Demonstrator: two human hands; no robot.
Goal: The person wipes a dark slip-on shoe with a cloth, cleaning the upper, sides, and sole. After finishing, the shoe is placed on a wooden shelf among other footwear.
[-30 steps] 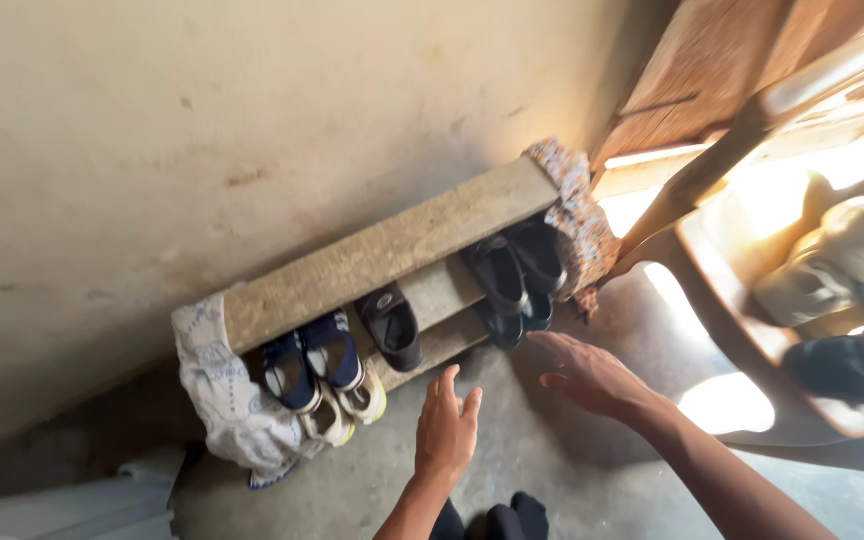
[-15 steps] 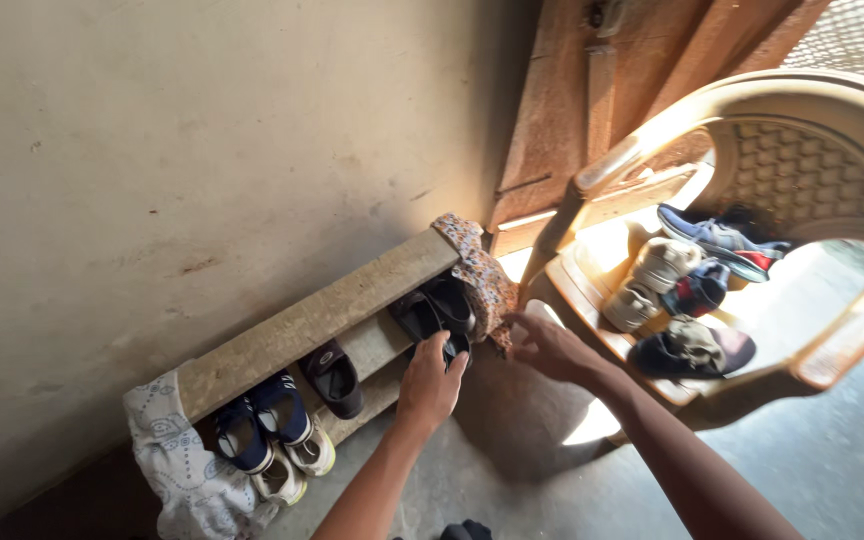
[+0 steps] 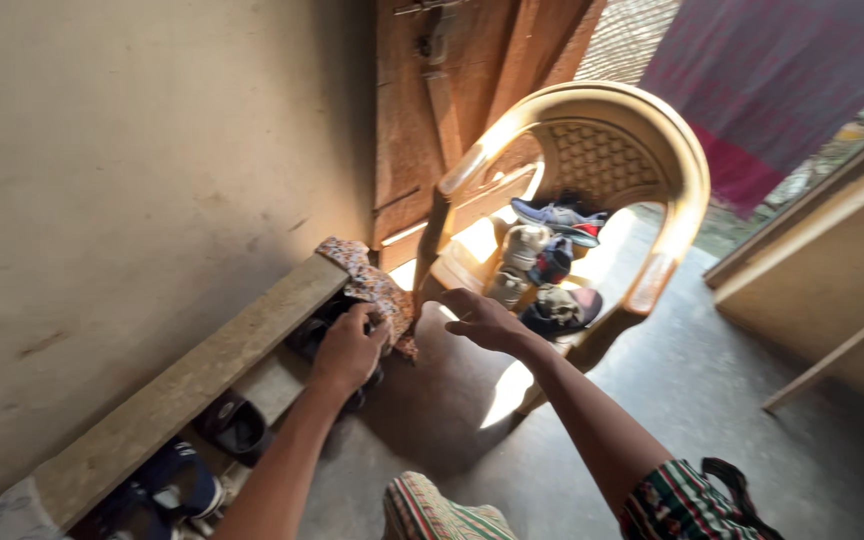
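My left hand (image 3: 347, 350) reaches into the right end of a low shoe rack (image 3: 202, 370). Its fingers are curled over a dark shoe (image 3: 312, 335) just below a floral cloth (image 3: 372, 285) that drapes the rack's end. My right hand (image 3: 482, 318) hovers open with its fingers spread and holds nothing. It is between the rack and the front edge of a tan plastic chair (image 3: 652, 170). Several shoes (image 3: 547, 265) lie piled on the chair's seat.
More footwear sits in the rack: a dark sandal (image 3: 237, 425) and blue shoes (image 3: 177, 480) further left. A wooden door (image 3: 452, 100) stands behind the chair and a plain wall (image 3: 132, 180) behind the rack. A red cloth (image 3: 782, 80) hangs at the upper right.
The view has swung right and up, bringing the whole chair into sight. My left hand moved from the floor onto the dark shoes at the rack's right end, and my right hand stayed open beside it.
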